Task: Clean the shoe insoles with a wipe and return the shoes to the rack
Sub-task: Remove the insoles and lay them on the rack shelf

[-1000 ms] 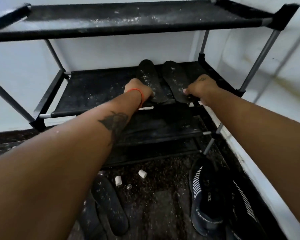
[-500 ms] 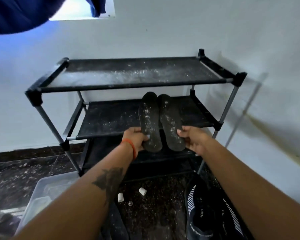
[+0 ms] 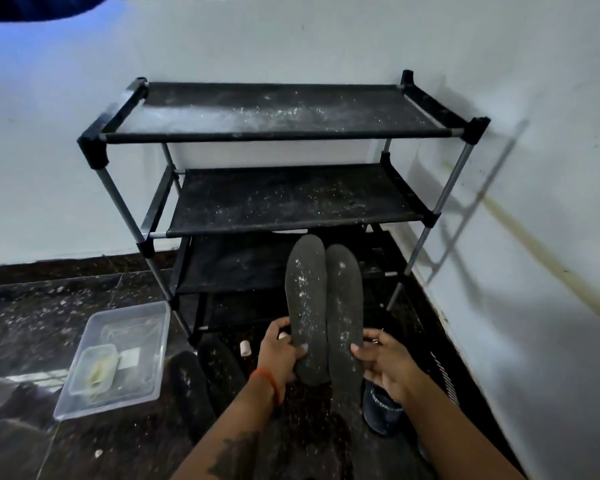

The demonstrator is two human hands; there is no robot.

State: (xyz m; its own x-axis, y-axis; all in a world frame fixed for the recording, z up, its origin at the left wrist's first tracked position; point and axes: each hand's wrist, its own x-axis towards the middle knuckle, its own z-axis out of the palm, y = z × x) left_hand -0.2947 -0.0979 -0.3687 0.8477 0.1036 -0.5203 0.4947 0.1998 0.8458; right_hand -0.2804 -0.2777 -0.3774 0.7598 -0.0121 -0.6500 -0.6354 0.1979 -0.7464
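Off the black fabric rack (image 3: 291,216) now, the two dusty dark foam insoles (image 3: 323,306) stay pinched at their heels by my left hand (image 3: 280,355) and right hand (image 3: 383,365); I should keep them level before wiping.

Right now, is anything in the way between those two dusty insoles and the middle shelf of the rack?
Nothing visible. The left hand and right hand hold the two insoles in front of the rack, below its middle shelf, which shows only white dust.
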